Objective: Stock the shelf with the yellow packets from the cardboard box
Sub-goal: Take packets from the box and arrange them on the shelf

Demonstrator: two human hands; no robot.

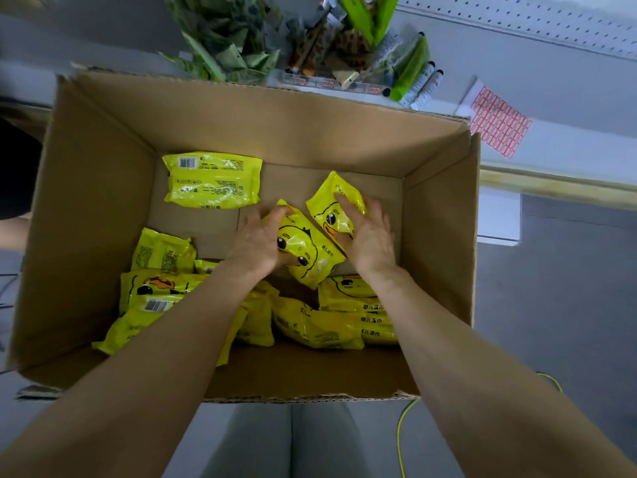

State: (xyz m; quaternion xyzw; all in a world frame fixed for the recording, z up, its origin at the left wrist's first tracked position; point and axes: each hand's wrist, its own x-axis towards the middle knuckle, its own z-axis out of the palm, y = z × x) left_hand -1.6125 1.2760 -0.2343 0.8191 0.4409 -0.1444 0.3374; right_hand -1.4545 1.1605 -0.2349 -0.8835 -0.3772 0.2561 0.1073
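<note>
Gripping one yellow duck packet [306, 251] in the left hand [256, 241] and another packet [339, 205] in the right hand [367, 232], fingers curled round each, the person works mid-frame inside the cardboard box [103, 160]. Glossy film could slip if both lift together. White shelf [551, 74] spans the top; grey floor [551, 305] right.

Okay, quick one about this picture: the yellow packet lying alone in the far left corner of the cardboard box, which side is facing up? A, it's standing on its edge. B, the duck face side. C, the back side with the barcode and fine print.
C: the lone packet lies flat on the floor of the cardboard box, showing a barcode and printed text, unlike the duck-face packets that the hands grip.
</note>
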